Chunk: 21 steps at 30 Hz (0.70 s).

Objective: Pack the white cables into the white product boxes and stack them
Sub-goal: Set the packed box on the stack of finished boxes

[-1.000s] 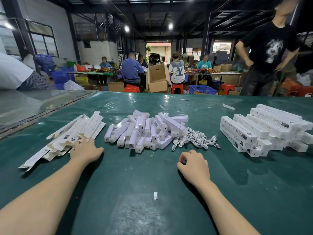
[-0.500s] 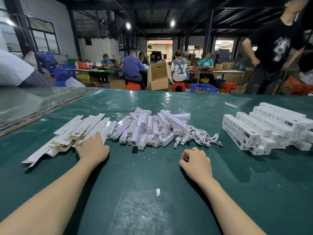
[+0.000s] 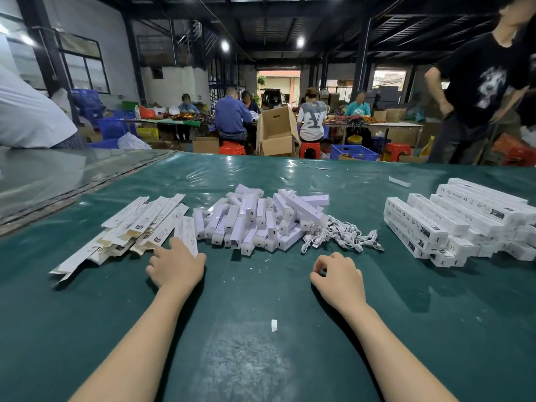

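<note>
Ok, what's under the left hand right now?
The left hand rests on the near end of one flat box sleeve at the edge of the flat pile. The sleeve's end beneath the fingers is covered.

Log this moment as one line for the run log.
left hand: on one flat box | right hand: curled, empty, on table | cables: loose pile | packed boxes: stacked right

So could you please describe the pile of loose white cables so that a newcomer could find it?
On the green table, find the central heap of small white boxes. The cables lie at its right edge, just beyond the right hand: the only tangled, stringy pile there.
</note>
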### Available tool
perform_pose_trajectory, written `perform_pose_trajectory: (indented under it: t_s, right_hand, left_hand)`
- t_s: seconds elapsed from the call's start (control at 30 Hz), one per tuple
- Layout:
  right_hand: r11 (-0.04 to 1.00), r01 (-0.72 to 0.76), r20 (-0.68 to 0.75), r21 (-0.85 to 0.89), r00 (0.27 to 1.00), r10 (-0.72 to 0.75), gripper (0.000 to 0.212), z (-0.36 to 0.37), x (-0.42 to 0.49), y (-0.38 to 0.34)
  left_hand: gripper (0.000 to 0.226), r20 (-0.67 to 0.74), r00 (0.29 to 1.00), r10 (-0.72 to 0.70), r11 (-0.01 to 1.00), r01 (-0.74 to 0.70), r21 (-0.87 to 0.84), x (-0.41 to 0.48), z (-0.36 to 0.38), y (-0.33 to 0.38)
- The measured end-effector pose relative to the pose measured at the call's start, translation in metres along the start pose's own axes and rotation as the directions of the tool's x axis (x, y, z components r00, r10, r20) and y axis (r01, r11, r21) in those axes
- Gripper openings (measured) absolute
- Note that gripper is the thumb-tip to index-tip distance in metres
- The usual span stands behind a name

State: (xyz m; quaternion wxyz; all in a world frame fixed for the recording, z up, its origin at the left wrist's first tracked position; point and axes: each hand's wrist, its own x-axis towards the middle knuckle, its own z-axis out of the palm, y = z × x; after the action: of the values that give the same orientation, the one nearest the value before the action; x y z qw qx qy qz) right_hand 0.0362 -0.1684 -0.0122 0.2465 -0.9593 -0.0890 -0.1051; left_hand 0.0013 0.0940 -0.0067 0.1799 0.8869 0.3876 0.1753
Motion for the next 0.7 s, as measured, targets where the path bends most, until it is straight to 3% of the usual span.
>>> perform_pose_trajectory:
  t_s: [0.1, 0.17, 0.23, 0.3, 0.33, 0.4, 0.43, 0.47, 0.5, 0.53, 0.6, 0.7]
  right_hand:
    - [1.000, -0.002, 0.007, 0.006, 1.000, 0.002, 0.007, -0.001, -0.002, 0.000]
    - [1.000, -0.001, 0.012, 0.002, 1.000, 0.001, 0.008, -0.001, -0.002, -0.001]
    - [0.999, 0.022, 0.000, 0.045, 1.000, -0.022, 0.012, -0.003, -0.005, -0.001]
    - [0.978, 0.055, -0.024, 0.203, 0.998, -0.051, 0.016, -0.006, -0.007, -0.001]
    - [0.945, 0.071, -0.029, 0.318, 0.997, -0.065, 0.017, -0.008, -0.008, -0.002]
    - [0.782, 0.055, 0.004, 0.621, 0.997, -0.073, 0.013, -0.009, -0.010, -0.008]
    - [0.625, -0.013, 0.064, 0.780, 0.996, -0.059, 0.007, -0.010, -0.011, -0.012]
    - [0.438, -0.101, 0.138, 0.894, 0.989, -0.054, 0.006, -0.011, -0.011, -0.016]
    - [0.266, -0.180, 0.201, 0.947, 0.978, -0.053, 0.020, -0.011, -0.011, -0.018]
    - [0.159, -0.241, 0.252, 0.957, 0.966, -0.051, 0.030, -0.013, -0.011, -0.019]
    - [0.083, -0.304, 0.307, 0.949, 0.952, -0.016, 0.039, -0.017, -0.010, -0.018]
    - [0.089, -0.338, 0.341, 0.937, 0.940, -0.026, 0.050, -0.018, -0.010, -0.014]
  left_hand:
    - [0.051, -0.059, 0.997, -0.057, 0.933, 0.032, -0.357, -0.018, -0.004, 0.000]
    - [0.042, -0.117, 0.987, -0.112, 0.794, 0.018, -0.607, -0.026, -0.012, 0.002]
    - [0.034, -0.297, 0.951, -0.085, 0.680, -0.163, -0.715, -0.033, -0.022, 0.009]
    - [0.033, -0.448, 0.894, 0.009, 0.575, -0.371, -0.729, -0.045, -0.031, 0.023]
    - [0.034, -0.458, 0.887, 0.051, 0.516, -0.417, -0.748, -0.053, -0.033, 0.033]
    - [0.038, -0.357, 0.906, 0.228, 0.423, -0.423, -0.801, -0.074, -0.029, 0.051]
    - [0.040, -0.282, 0.883, 0.375, 0.391, -0.426, -0.816, -0.086, -0.024, 0.057]
    - [0.041, -0.232, 0.813, 0.534, 0.377, -0.475, -0.795, -0.098, -0.017, 0.061]
    - [0.038, -0.214, 0.714, 0.667, 0.373, -0.568, -0.733, -0.109, -0.008, 0.063]
    - [0.036, -0.209, 0.623, 0.754, 0.359, -0.657, -0.663, -0.116, 0.001, 0.064]
    - [0.034, -0.234, 0.541, 0.808, 0.338, -0.750, -0.569, -0.119, 0.010, 0.065]
    - [0.031, -0.339, 0.509, 0.791, 0.317, -0.815, -0.485, -0.110, 0.008, 0.065]
